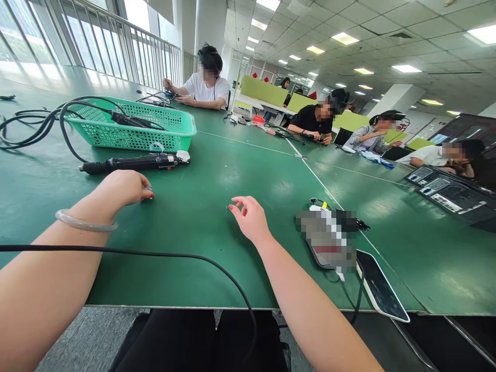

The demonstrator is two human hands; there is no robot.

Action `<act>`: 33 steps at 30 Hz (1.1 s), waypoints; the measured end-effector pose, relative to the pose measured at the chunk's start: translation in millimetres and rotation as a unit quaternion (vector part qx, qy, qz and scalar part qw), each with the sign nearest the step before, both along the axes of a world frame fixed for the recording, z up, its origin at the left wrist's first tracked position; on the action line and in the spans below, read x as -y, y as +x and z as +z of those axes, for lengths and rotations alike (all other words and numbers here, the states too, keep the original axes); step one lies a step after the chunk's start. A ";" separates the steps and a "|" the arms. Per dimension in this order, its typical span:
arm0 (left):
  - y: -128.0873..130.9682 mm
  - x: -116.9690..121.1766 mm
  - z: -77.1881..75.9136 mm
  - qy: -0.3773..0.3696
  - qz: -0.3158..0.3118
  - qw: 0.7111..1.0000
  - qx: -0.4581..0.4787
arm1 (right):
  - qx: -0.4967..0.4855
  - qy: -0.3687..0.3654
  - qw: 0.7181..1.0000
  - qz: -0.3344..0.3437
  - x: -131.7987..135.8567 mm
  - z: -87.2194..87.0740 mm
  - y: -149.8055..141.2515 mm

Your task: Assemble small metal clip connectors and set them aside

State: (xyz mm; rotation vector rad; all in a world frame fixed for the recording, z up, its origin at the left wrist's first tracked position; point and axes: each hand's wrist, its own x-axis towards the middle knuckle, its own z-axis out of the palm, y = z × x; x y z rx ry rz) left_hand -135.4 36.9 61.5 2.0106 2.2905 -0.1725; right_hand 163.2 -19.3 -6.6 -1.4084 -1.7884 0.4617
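Note:
My left hand (127,187) is low over the green tabletop (194,232), its fingertips pinched around a small silvery piece (147,190) that is mostly hidden by the fingers. Just beyond it lies a black electric screwdriver (135,163), beside a mint-green perforated basket (174,139). The basket holds a black device (134,121) with a cable. To the right, my right hand (251,218) hovers at or just above the table. Its fingers are loosely curled with thumb and fingers apart, and nothing shows between them.
A black cable (174,254) crosses in front of my left forearm. At right lie a white-edged phone (382,284) and a blurred-out item (327,237). Coiled cables (31,121) sit far left. Several people work around the table; a black panel (453,191) lies far right.

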 end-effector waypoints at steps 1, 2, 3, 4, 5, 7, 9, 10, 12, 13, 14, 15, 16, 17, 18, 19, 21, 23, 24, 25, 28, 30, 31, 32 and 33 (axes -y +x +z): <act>0.3 0.3 0.8 -0.004 -0.002 1.000 0.000 | 0.001 -0.001 1.000 0.000 0.3 0.3 -0.2; 0.3 0.4 1.4 -0.006 -0.004 1.000 0.000 | 0.001 -0.004 1.000 0.000 0.6 0.7 -0.4; -0.1 0.5 1.6 -0.007 -0.006 1.000 0.000 | 0.002 -0.007 1.000 0.000 0.8 1.0 -0.6; -0.9 0.4 1.5 -0.008 -0.009 1.000 0.002 | 0.002 -0.010 1.000 0.001 1.0 1.3 -0.7; -1.8 0.3 1.1 -0.010 -0.011 1.000 0.007 | 0.002 -0.013 1.000 0.001 1.1 1.5 -0.7; -3.7 0.0 -0.1 -0.013 -0.015 1.000 0.024 | 0.002 -0.016 1.000 0.002 0.9 1.4 -0.3; -4.8 -0.7 -1.2 -0.008 -0.014 0.999 0.040 | 0.001 -0.017 1.000 0.003 0.4 0.7 0.4; -5.1 -1.2 -1.7 -0.003 -0.010 0.999 0.044 | 0.000 -0.017 1.000 0.004 0.1 0.2 0.8; -5.5 -2.9 -2.6 0.007 0.002 0.999 0.048 | -0.001 -0.018 1.000 0.005 -0.3 -0.7 1.3; -6.0 -4.2 -3.5 0.011 0.012 0.999 0.051 | -0.001 -0.018 1.000 0.005 -0.4 -0.9 1.5; -6.6 -5.7 -4.8 0.016 0.022 0.998 0.056 | -0.001 -0.018 1.000 0.006 -0.4 -1.1 1.6; -7.3 -7.3 -6.6 0.022 0.032 0.997 0.065 | -0.001 -0.021 1.000 0.006 -0.3 -1.1 1.6; -8.0 -9.1 -9.2 0.031 0.041 0.996 0.077 | -0.001 -0.023 1.000 0.006 -0.3 -0.9 1.7; -8.4 -10.8 -12.5 0.042 0.049 0.994 0.091 | -0.001 -0.026 1.000 0.006 -0.2 -0.7 1.8; -8.3 -12.3 -16.4 0.053 0.054 0.991 0.108 | 0.000 -0.029 1.000 0.007 -0.1 -0.4 1.9; -7.4 -13.5 -20.8 0.064 0.056 0.988 0.127 | 0.000 -0.031 0.999 0.008 -0.1 -0.1 2.2; -2.5 -14.4 -30.2 0.081 0.054 0.981 0.166 | -0.004 -0.032 0.999 0.011 -0.1 0.3 2.9; 6.6 -12.7 -39.1 0.098 0.043 0.974 0.199 | -0.010 -0.032 0.999 0.013 -0.5 0.1 3.3; 12.7 -11.0 -42.9 0.109 0.032 0.971 0.212 | -0.013 -0.032 0.999 0.013 -0.7 -0.3 3.2; 19.6 -8.7 -46.1 0.117 0.016 0.966 0.228 | -0.015 -0.032 0.999 0.014 -1.1 -1.0 2.8; 45.0 0.3 -52.8 0.121 -0.060 0.949 0.285 | -0.017 -0.035 0.999 0.018 -1.6 -1.5 0.4; 64.3 6.8 -55.6 0.110 -0.116 0.934 0.320 | -0.020 -0.030 0.999 0.016 -0.4 3.3 0.7; 73.7 9.8 -56.6 0.105 -0.142 0.926 0.335 | -0.022 -0.020 1.000 0.012 0.8 8.2 2.4; 82.6 12.4 -57.5 0.100 -0.166 0.917 0.348 | -0.025 -0.005 1.000 0.006 2.3 14.6 5.4; 90.3 14.4 -58.3 0.095 -0.190 0.908 0.362 | -0.032 0.024 0.999 -0.002 4.0 22.2 9.7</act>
